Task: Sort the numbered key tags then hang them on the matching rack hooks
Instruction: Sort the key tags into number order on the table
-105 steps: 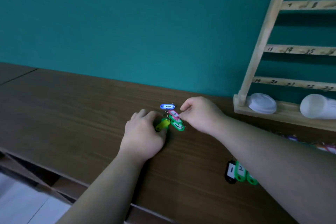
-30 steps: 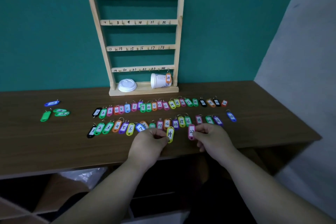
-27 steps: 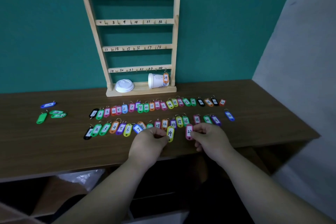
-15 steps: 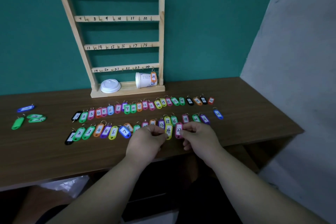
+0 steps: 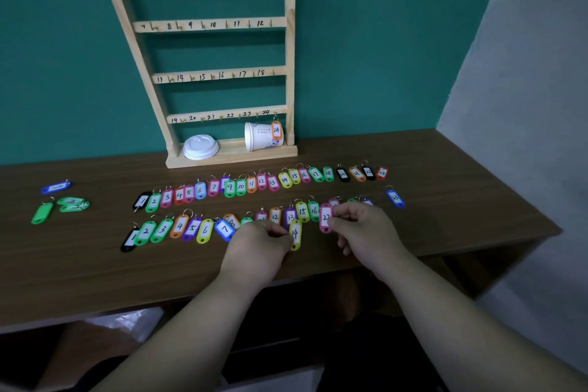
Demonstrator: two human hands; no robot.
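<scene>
1. My left hand (image 5: 257, 245): thumb and forefinger pinch the upper end of the yellow tag 14 (image 5: 295, 234), just in front of the front row, beside purple 13.
2. My right hand (image 5: 366, 229): fingers curled, pinching the pink tag 22 (image 5: 325, 217) by its right edge, next to green 16.
3. Front row of tags (image 5: 191, 227): 1 to 7 readable at the left; my hands cover parts further right.
4. Back row of tags (image 5: 261, 183): 1 to 23, laid side by side on the table (image 5: 445, 216).
5. Blue tag 23 (image 5: 395, 197): alone at the right end.
6. Rack (image 5: 289, 41): upright against the wall, 4 numbered rails; the orange tag 24 (image 5: 276, 130) hangs on the hook under 24.
7. Rack base: white cup (image 5: 257, 136) on its side, white lid (image 5: 201, 146) to its left.
8. Far left: 1 blue tag (image 5: 55, 188), green tags (image 5: 43, 212) near it.
</scene>
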